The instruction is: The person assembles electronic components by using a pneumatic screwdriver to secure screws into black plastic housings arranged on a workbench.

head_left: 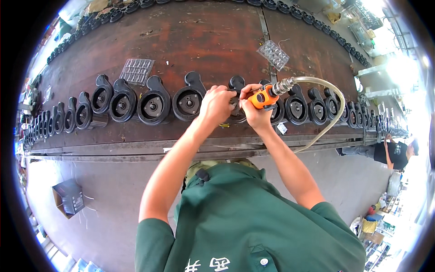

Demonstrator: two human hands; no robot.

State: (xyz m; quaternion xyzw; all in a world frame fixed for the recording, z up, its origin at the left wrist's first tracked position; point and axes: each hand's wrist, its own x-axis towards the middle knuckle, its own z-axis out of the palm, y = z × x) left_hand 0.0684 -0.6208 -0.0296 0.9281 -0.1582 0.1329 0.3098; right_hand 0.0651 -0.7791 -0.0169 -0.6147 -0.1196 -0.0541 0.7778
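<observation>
My right hand (256, 113) is wrapped round an orange air tool (264, 97), whose metal coupling joins a clear hose. The tool lies sideways, its front end toward the black blower-like housing (236, 83) standing in front of me. At that same housing is my left hand (216, 105), fingers bent and pressed together; whatever they pinch is hidden. Both hands cover most of this housing. Just left of my left hand stands another black round housing (186, 102) with a metal centre plate. To the right of the tool is a similar housing (297, 109).
A long row of such housings lines the dark reddish table (204, 45), with another row along its far side. Two clear plastic trays (136, 70) (273, 55) lie on it. The hose (340, 102) loops right. A carton (69, 198) sits on the floor; another person (393, 153) is far right.
</observation>
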